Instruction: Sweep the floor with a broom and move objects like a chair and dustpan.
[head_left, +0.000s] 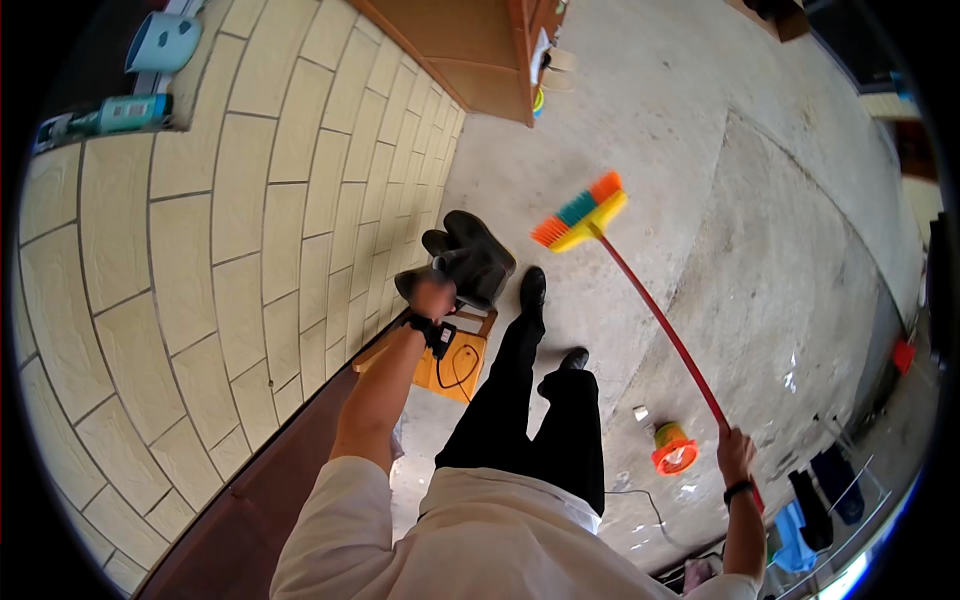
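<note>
My right hand (736, 454) is closed around the red handle of a broom (660, 319). The broom's yellow head, with orange and teal bristles, is ahead of my feet, over the concrete floor. My left hand (433, 295), partly blurred, reaches out at the tiled wall beside a dark rubber boot. Its fingers are hard to make out, and it seems to be on the boot's top. More dark rubber boots (480, 259) stand or lean just beyond a small wooden chair (444, 367). A black device with a cable hangs by my left wrist.
A wooden cabinet (480, 67) stands against the tiled wall (247, 225). An orange and yellow waste basket (675, 450) is on the floor to the right, near a small white object (640, 412). A drying rack with clothes (814, 517) is at the lower right. My black shoes are on the concrete.
</note>
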